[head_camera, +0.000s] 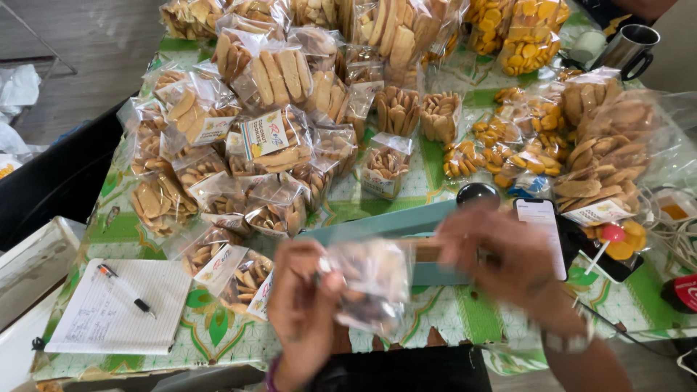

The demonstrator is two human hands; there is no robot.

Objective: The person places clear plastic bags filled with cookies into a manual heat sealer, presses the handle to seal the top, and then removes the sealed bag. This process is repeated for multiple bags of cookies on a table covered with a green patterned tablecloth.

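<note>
A small clear bag of biscuits (370, 279) sits between both my hands, blurred by motion, just in front of a teal heat sealer (392, 225). My left hand (301, 305) grips the bag's left side. My right hand (501, 258) holds its right end, close to the sealer's arm. The sealer's black knob (477, 193) shows just above my right hand.
Many sealed bags of biscuits (261, 145) cover the green patterned tablecloth (443, 316). A notepad with a pen (123, 301) lies at the left front. A phone (543, 225), a red-headed lollipop (608, 238) and a metal mug (630, 45) are on the right.
</note>
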